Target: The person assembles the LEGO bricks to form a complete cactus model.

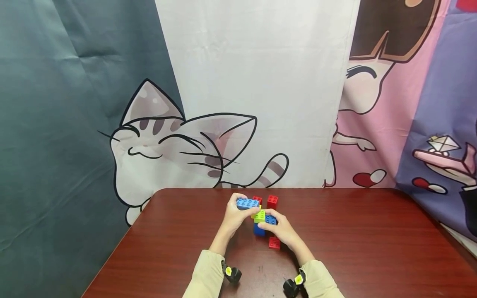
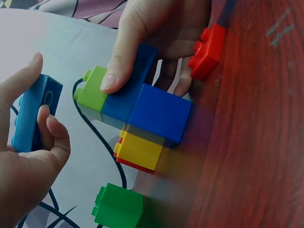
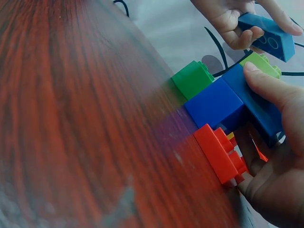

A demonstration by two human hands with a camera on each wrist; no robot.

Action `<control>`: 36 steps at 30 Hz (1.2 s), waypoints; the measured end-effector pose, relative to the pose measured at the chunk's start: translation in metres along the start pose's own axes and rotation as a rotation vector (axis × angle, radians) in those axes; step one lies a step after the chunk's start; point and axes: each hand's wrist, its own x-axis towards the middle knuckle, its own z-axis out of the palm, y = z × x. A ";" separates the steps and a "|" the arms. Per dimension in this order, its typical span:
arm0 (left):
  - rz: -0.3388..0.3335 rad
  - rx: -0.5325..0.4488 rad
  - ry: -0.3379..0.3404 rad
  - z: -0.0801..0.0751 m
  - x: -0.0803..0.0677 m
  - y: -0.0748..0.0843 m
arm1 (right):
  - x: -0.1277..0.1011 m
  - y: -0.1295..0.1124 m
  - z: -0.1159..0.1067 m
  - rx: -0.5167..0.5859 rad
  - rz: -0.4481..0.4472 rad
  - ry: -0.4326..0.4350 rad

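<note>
From where I stand, the left hand [image 1: 234, 216] pinches a light blue brick [image 1: 247, 203] between thumb and fingers, studs up, off the table [image 1: 354, 248] and apart from the stack. The right hand [image 1: 283, 230] grips the overhanging end of a dark blue brick [image 1: 271, 219], whose other end sits over a blue block [image 1: 259, 230], with a lime brick [image 1: 260, 215] on top. I'd call this the joining stage — one hand steadies, the other carries. The next move seems to call for lining up the light blue brick's hollow underside with the studs and pressing evenly while the right hand braces. A green brick [image 2: 118, 206] stands low between left hand and stack; a red brick [image 1: 274, 243] lies just on the near side of the right hand. The table's far edge runs close beyond the hands, so pushing forward leaves little margin — outward of either hand there's broad room.
</note>
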 end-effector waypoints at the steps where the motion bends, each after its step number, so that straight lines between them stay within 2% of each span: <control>1: -0.004 0.000 -0.001 0.001 0.002 -0.004 | 0.001 0.002 0.000 0.001 -0.007 0.002; 6: -0.010 0.003 -0.003 0.006 0.008 -0.019 | 0.002 0.004 0.000 -0.002 -0.018 0.012; 14: 0.022 0.050 0.007 0.008 0.009 -0.024 | 0.000 -0.005 -0.001 -0.015 -0.042 -0.003; 19: 0.008 0.066 0.015 0.005 0.007 -0.027 | -0.011 -0.024 -0.002 0.009 -0.027 -0.023; 23: 0.002 0.053 0.002 0.007 0.007 -0.029 | -0.012 -0.025 -0.003 0.009 -0.015 -0.001; 28: 0.002 0.047 -0.002 0.009 0.006 -0.024 | -0.002 -0.008 -0.002 0.008 -0.031 0.007; 33: 0.017 0.038 0.005 0.010 -0.006 -0.004 | 0.002 0.001 -0.001 0.015 -0.015 0.008; 36: 0.026 0.027 0.009 0.010 -0.011 0.001 | 0.002 0.002 -0.001 0.014 -0.013 0.004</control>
